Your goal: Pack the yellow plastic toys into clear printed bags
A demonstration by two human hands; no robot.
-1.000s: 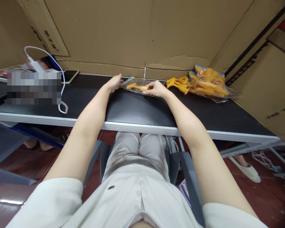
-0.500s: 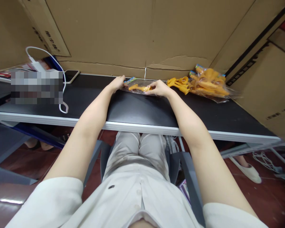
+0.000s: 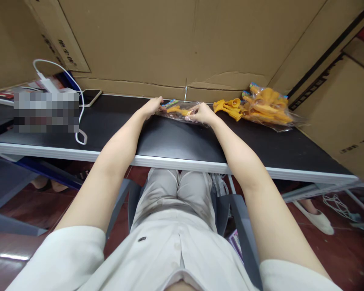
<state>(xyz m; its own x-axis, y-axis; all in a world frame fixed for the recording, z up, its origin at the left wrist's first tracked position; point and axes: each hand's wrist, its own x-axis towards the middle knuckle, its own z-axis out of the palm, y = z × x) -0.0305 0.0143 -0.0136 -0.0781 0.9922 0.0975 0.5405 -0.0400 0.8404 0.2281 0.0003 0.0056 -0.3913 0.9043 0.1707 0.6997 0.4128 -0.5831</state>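
Observation:
A clear plastic bag [image 3: 178, 110] with a yellow toy piece inside lies at the far side of the black table [image 3: 176, 141]. My left hand [image 3: 153, 106] pinches the bag's left end, near its coloured header card. My right hand [image 3: 202, 113] grips the bag's right end with curled fingers. Both arms reach straight forward across the table.
A few loose yellow toy pieces [image 3: 227, 107] and a pile of filled bags [image 3: 268, 107] lie to the right. A phone [image 3: 91, 97], a white charger cable [image 3: 75, 101] and a blurred patch sit at the left. Cardboard walls [image 3: 170, 44] stand behind and at the right.
Both hands have drawn closer together on the bag, the left shifting right. The bag looks more bunched between them.

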